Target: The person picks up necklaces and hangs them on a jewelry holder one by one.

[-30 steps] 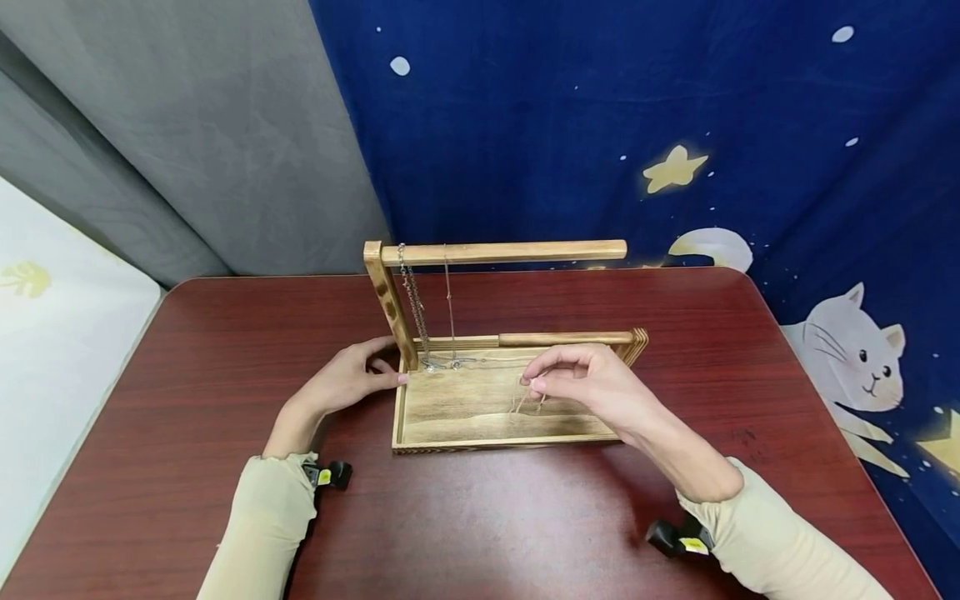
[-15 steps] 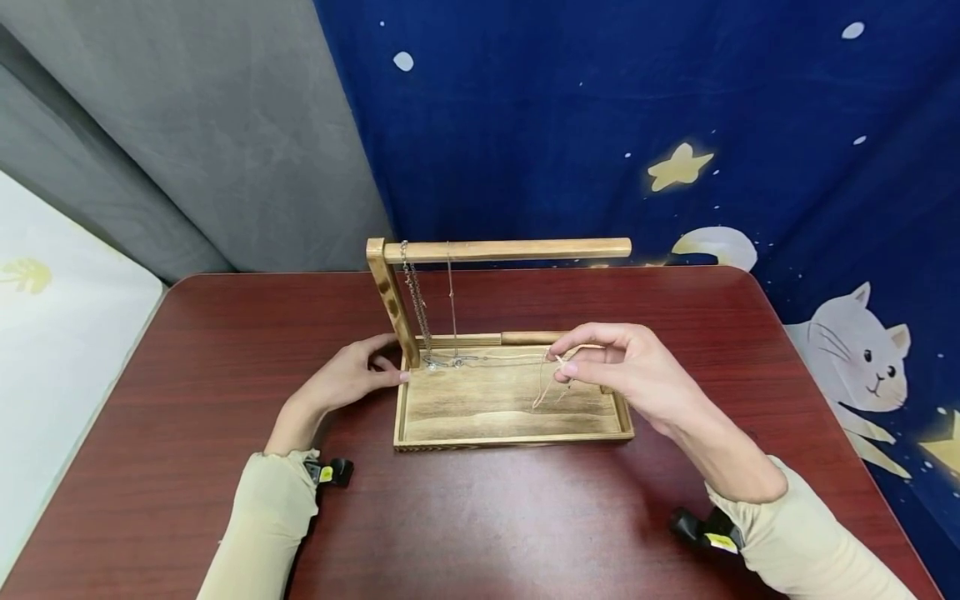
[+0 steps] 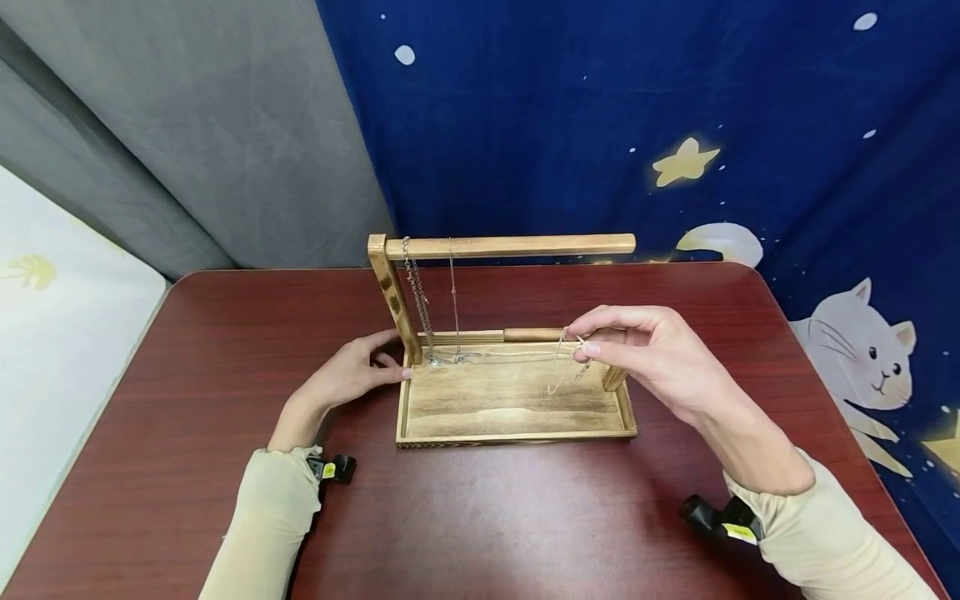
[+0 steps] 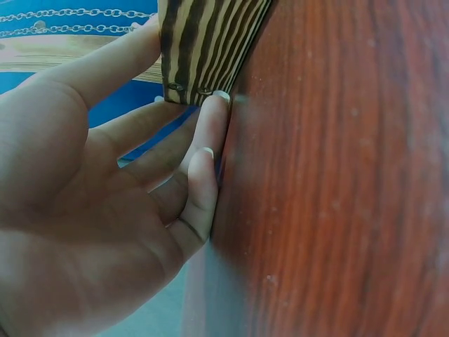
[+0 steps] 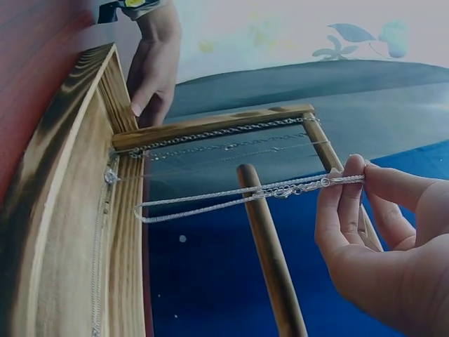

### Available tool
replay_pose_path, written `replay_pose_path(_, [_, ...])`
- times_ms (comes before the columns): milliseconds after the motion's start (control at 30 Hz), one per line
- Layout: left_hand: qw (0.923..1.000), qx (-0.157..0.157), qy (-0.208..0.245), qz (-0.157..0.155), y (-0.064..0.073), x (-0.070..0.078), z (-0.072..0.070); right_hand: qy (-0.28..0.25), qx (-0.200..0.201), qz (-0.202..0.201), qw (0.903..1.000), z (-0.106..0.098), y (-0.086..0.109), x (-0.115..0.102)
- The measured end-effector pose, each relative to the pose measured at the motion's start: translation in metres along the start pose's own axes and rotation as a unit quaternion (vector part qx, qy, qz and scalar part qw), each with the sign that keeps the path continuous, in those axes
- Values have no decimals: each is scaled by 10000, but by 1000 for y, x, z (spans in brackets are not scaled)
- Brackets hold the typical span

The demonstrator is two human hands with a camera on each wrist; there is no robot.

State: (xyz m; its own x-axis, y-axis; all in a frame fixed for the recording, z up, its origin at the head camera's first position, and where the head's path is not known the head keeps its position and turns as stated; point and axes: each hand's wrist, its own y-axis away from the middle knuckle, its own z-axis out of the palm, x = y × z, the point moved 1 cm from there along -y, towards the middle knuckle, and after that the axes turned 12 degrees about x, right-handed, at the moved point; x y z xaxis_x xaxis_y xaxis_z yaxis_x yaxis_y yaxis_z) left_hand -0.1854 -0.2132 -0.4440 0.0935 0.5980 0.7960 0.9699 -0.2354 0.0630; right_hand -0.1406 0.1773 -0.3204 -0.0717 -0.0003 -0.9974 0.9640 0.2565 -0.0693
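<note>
A wooden jewelry stand has a shallow tray [image 3: 517, 437], a tall left post [image 3: 393, 300] and a long top bar [image 3: 517, 245]. My left hand [image 3: 347, 371] grips the tray's left end, thumb on the rim. Above the tray's right part, my right hand [image 3: 663, 358] pinches a silver chain bracelet [image 5: 287, 190] between thumb and fingers. Its loop dangles free, as the right wrist view shows, with the lower bar [image 5: 270, 260] close by. Several necklaces [image 3: 417, 296] and one thin necklace [image 3: 453, 296] hang from the top bar's left part, their lower ends in the tray.
The stand rests on a reddish-brown table [image 3: 480, 517]. Behind the table hang a grey curtain [image 3: 225, 125] and a blue curtain [image 3: 525, 125] with stars and a cat. A white panel [image 3: 60, 350] is at the left.
My right hand has moved right and up with the bracelet, from over the tray's middle to beside the lower bar. The left hand keeps its place on the tray.
</note>
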Motion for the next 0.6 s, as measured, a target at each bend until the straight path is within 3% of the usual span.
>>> replay_pose_path(233, [9999,50,-153,-63,-3,-2,0,-145,123,-110,9998,-6,-2,-9])
replay_pose_path(600, [9997,59,-198,-95,-2,-2,1,-879,391,-322,9948,-17,-4,-22])
